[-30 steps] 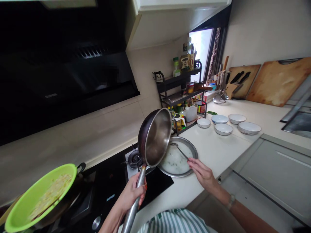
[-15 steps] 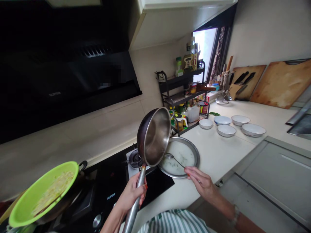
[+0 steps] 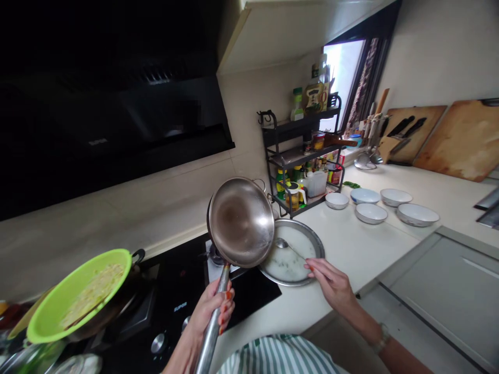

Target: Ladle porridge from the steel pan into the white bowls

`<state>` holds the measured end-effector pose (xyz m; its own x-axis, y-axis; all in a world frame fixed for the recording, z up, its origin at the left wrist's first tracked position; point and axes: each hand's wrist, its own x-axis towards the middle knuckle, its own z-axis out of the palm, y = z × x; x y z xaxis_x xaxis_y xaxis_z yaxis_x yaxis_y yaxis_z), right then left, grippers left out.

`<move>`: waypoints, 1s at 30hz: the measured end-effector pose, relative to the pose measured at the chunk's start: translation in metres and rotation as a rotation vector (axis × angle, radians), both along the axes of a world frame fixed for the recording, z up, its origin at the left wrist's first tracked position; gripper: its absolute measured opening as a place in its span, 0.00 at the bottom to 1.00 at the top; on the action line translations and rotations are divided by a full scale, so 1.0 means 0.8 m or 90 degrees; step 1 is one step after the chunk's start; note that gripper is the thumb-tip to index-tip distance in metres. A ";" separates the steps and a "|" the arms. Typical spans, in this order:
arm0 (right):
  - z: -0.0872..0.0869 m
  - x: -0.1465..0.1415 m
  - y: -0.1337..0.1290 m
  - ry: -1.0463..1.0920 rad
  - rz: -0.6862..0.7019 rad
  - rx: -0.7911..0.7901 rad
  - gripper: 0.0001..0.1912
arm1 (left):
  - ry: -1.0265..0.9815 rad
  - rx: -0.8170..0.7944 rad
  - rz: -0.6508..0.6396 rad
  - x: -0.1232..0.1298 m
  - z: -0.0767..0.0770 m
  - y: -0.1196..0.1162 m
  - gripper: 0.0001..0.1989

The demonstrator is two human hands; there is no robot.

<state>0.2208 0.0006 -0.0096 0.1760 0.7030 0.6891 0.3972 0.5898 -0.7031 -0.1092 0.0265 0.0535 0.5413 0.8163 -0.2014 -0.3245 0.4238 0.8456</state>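
Observation:
My left hand [image 3: 213, 306] is wrapped round the long metal handle of a wok [image 3: 244, 221]. The wok is tilted, its bare inside facing me, raised over the right burner and overlapping the left rim of a wide metal basin [image 3: 318, 240]. Whitish soup with green bits [image 3: 290, 262] fills the basin. Between its fingertips, my right hand [image 3: 329, 283] pinches the thin handle of a metal spoon [image 3: 281, 243]. The spoon's bowl is over the soup, close to the wok's edge; whether it touches the soup I cannot tell.
On the left, a green plastic colander [image 3: 41, 317] with pale pieces sits over a dark pan on the black stove [image 3: 177, 285]. Several white bowls [image 3: 371, 213] stand on the counter to the right. Behind the basin is a black spice rack [image 3: 290, 155]. A range hood [image 3: 156, 114] hangs above.
My left hand has turned the wok so that its inside faces me more fully and it hangs less steeply. The spoon stays over the basin in my right hand. The view has shifted slightly left.

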 end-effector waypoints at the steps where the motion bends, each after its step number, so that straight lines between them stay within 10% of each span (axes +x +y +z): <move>1: 0.002 0.001 -0.002 -0.005 0.005 0.000 0.12 | -0.017 -0.004 0.009 -0.002 -0.002 0.001 0.11; 20: -0.002 0.043 0.009 -0.048 -0.029 0.000 0.11 | -0.377 -0.254 0.256 -0.101 -0.086 0.009 0.05; 30: 0.013 0.037 0.015 -0.062 -0.063 -0.022 0.09 | -0.504 -0.300 0.195 -0.145 -0.112 0.014 0.09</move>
<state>0.2500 0.0124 0.0010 0.1791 0.7090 0.6821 0.5189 0.5210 -0.6778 -0.2251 0.0377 -0.0364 0.4385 0.8734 -0.2119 -0.8793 0.4657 0.0997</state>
